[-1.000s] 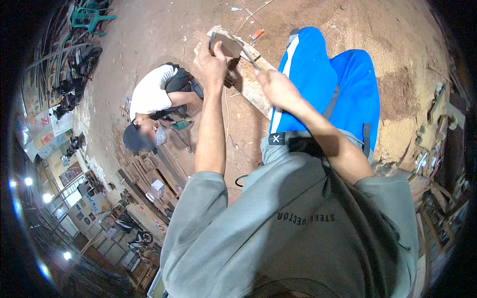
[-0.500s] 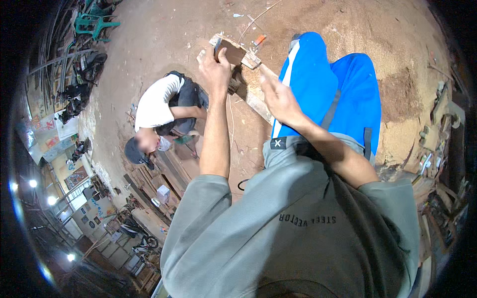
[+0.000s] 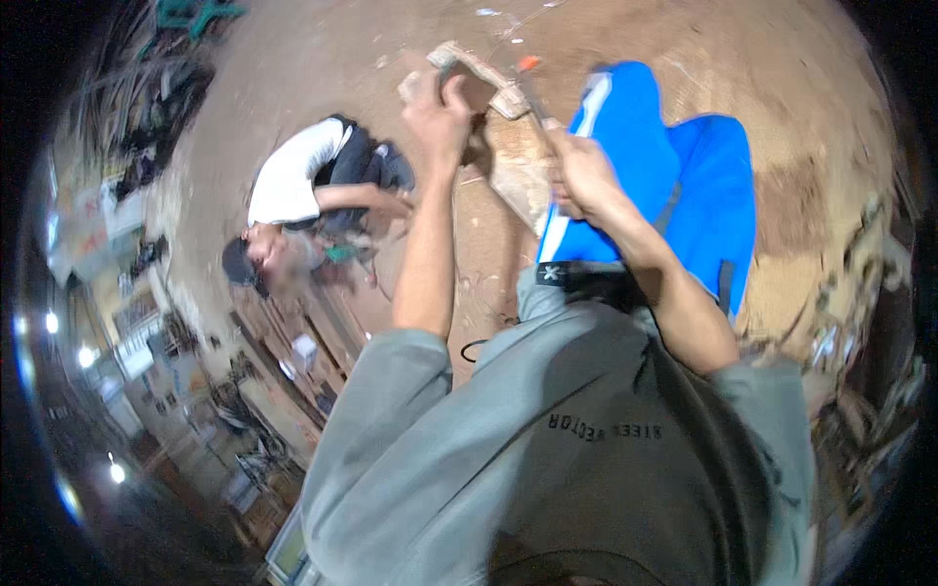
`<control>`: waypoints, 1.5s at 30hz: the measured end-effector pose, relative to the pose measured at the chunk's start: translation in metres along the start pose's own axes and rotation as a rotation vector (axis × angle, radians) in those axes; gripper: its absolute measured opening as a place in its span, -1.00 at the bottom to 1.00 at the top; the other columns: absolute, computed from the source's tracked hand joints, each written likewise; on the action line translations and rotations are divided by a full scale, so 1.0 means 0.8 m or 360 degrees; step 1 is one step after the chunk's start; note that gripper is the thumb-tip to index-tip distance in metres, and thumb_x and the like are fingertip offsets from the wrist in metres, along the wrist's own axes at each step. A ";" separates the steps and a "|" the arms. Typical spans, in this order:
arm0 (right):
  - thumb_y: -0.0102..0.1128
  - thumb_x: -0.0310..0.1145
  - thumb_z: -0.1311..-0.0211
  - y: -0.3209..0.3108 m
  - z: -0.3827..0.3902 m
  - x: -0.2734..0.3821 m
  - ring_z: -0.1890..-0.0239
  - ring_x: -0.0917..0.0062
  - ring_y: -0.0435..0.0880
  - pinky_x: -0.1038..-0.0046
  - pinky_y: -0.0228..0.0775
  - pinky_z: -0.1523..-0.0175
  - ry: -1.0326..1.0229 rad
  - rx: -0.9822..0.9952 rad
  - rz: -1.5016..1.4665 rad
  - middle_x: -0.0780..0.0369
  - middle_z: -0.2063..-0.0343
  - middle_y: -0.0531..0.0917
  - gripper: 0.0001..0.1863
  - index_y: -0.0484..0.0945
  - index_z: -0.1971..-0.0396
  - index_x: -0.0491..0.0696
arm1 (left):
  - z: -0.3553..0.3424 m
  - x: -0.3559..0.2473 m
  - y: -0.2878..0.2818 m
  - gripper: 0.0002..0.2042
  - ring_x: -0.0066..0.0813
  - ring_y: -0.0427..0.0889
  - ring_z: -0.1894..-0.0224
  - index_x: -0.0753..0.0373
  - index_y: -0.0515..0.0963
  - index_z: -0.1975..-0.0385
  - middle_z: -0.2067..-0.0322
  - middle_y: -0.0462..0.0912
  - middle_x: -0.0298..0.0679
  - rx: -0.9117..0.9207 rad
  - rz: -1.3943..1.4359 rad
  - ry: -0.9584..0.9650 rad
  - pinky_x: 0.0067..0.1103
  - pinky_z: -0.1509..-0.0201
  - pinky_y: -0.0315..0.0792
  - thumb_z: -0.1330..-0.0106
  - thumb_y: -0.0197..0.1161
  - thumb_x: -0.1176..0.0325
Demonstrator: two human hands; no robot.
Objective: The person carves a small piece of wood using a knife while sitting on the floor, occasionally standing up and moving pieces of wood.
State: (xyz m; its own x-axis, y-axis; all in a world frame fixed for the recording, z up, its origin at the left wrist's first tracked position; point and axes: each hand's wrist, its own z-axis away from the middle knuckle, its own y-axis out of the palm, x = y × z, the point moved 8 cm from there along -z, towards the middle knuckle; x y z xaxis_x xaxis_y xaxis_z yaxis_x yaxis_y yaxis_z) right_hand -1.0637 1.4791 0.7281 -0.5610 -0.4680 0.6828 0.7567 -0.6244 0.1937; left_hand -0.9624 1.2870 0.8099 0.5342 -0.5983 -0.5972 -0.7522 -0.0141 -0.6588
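My left hand point(image 3: 435, 117) is closed at the left end of a pale, curved wooden piece point(image 3: 477, 70) with a hollowed inner side. Its outline is smeared by motion. My right hand point(image 3: 589, 181) has its fingers wrapped round a thin, dark, stick-like tool point(image 3: 533, 103), whose far end reaches up beside the right end of the wooden piece. Whether the tool touches the wood I cannot tell. Below both lies a thick block of wood point(image 3: 520, 161) on the ground, next to my knee.
A person in a white shirt point(image 3: 298, 174) crouches at the left, arms reaching toward the ground. Long boards point(image 3: 283, 356) lie behind them. My legs in blue trousers point(image 3: 708, 200) are at the right, with sawdust point(image 3: 791, 210) beyond. A small orange thing point(image 3: 530, 63) lies ahead.
My right hand has moved up and to the right, its fingers now curled round the tool. The wooden piece has turned and moved slightly up. The crouching person's arm has shifted.
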 end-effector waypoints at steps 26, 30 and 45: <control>-0.15 -0.02 -0.58 0.037 0.047 -0.015 0.85 0.72 0.14 0.54 -0.04 0.76 0.0074 0.0334 -0.0036 0.46 0.80 0.21 -0.59 0.34 0.46 0.02 | 0.009 0.008 -0.013 -0.85 -0.06 0.76 0.31 0.29 0.63 0.22 0.36 0.72 0.02 -0.0045 0.0147 -0.0127 -0.31 0.24 0.58 -0.29 0.30 0.38; -0.11 -0.03 -0.57 0.039 0.052 0.008 0.86 0.72 0.13 0.53 -0.05 0.77 -0.0115 0.0217 -0.0072 0.45 0.81 0.23 -0.58 0.35 0.48 0.01 | 0.011 0.024 -0.012 -0.85 -0.11 0.77 0.30 0.34 0.63 0.21 0.37 0.72 0.02 -0.0039 0.0113 -0.0145 -0.38 0.28 0.58 -0.29 0.31 0.43; -0.16 -0.02 -0.58 0.036 0.068 0.054 0.81 0.70 0.20 0.57 0.02 0.72 -0.0365 0.0225 -0.0202 0.42 0.78 0.25 -0.57 0.36 0.45 -0.01 | 0.013 0.019 -0.021 -0.85 -0.01 0.73 0.33 0.27 0.64 0.21 0.40 0.71 0.01 -0.0148 0.0027 -0.0020 -0.36 0.30 0.58 -0.29 0.33 0.38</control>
State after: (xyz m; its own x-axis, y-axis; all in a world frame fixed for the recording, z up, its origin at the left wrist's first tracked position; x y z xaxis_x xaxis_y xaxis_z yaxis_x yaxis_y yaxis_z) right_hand -1.0480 1.4751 0.8017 -0.5758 -0.2285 0.7850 0.7336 -0.5682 0.3727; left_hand -0.9373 1.2867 0.8072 0.5254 -0.5889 -0.6141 -0.7935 -0.0786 -0.6035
